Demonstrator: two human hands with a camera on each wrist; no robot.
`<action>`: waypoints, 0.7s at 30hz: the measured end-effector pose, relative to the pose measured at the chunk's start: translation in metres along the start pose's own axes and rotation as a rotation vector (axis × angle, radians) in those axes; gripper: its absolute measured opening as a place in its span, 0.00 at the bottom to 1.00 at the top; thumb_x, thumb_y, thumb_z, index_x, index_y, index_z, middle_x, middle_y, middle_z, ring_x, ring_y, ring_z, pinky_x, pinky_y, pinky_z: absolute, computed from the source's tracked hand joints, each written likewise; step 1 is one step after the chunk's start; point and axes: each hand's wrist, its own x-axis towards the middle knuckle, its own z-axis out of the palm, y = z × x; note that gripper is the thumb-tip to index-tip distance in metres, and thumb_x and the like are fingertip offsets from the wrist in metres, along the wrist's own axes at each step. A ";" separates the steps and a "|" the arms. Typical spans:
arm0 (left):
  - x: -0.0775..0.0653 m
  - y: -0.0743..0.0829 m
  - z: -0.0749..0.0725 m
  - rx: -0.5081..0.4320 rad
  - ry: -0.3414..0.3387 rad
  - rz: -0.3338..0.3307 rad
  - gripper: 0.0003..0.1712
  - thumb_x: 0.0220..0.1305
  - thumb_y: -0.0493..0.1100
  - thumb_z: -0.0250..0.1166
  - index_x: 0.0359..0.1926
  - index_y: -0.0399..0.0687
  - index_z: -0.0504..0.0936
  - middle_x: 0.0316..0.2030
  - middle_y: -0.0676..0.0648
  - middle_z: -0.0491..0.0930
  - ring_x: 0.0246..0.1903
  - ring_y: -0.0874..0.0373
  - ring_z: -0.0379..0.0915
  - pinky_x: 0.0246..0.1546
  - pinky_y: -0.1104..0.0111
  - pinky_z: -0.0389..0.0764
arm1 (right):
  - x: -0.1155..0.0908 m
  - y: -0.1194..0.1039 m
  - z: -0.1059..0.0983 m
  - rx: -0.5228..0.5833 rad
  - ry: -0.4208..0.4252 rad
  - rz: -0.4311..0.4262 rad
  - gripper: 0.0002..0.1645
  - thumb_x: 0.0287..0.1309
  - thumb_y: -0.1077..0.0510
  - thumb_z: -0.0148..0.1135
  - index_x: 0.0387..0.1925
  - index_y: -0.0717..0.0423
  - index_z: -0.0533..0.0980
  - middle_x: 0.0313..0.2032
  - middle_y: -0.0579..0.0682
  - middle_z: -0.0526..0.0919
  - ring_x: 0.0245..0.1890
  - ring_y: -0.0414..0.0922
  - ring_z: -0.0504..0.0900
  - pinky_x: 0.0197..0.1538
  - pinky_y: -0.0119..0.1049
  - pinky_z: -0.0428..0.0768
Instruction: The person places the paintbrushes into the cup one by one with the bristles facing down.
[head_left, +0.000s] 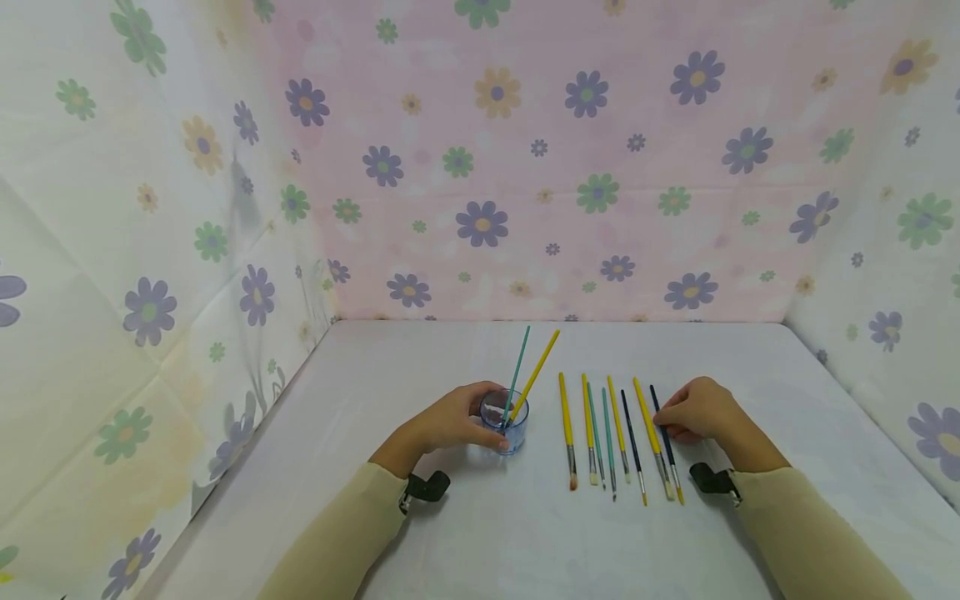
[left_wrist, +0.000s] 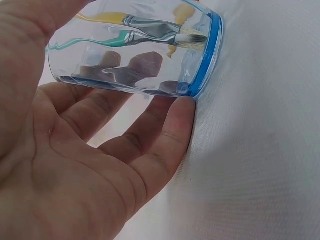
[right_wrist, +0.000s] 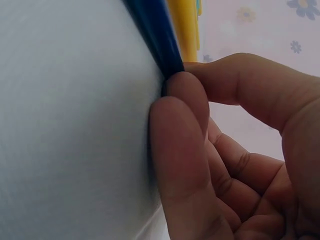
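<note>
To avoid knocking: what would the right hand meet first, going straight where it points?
Past the dark blue brush the right hand pinches, probably the yellow brush beside it; depth is unclear.

Worn on the person's head, our widest camera looks forward and down over the white, flat tabletop (head_left: 420, 358) toward the pink, flower-printed cloth backdrop (head_left: 495, 150), far enough back to frame both long cream fabric sleeves (head_left: 337, 533). From the left wrist, we look closely past the bare left hand (head_left: 457, 417) at the clear, round, blue-based cup (head_left: 516, 435), shown lying sideways in frame and shared with the head view. From the right wrist, nearer still, we face the bare right hand's (head_left: 697, 408) fingertips on the slender, dark blue paintbrush (head_left: 667, 444), which the head view also shows.
</note>
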 end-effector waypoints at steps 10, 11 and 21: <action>0.001 -0.003 -0.001 -0.002 -0.002 -0.002 0.49 0.35 0.58 0.81 0.61 0.65 0.68 0.55 0.58 0.75 0.58 0.60 0.70 0.62 0.53 0.66 | -0.004 -0.004 0.001 -0.013 0.014 0.000 0.25 0.44 0.51 0.74 0.38 0.63 0.75 0.27 0.54 0.81 0.24 0.44 0.80 0.29 0.34 0.80; 0.001 -0.003 -0.001 -0.004 -0.001 -0.003 0.49 0.35 0.57 0.81 0.61 0.65 0.68 0.55 0.59 0.75 0.58 0.60 0.70 0.62 0.53 0.66 | -0.005 -0.004 0.001 -0.013 0.015 -0.001 0.24 0.45 0.51 0.74 0.38 0.63 0.75 0.27 0.54 0.81 0.24 0.44 0.80 0.28 0.34 0.80; 0.000 -0.001 -0.001 -0.002 -0.014 0.008 0.51 0.37 0.56 0.80 0.64 0.58 0.67 0.55 0.58 0.75 0.57 0.60 0.70 0.61 0.54 0.67 | -0.006 -0.002 0.000 -0.033 0.023 -0.018 0.23 0.49 0.49 0.69 0.39 0.64 0.76 0.26 0.54 0.81 0.23 0.44 0.80 0.28 0.34 0.80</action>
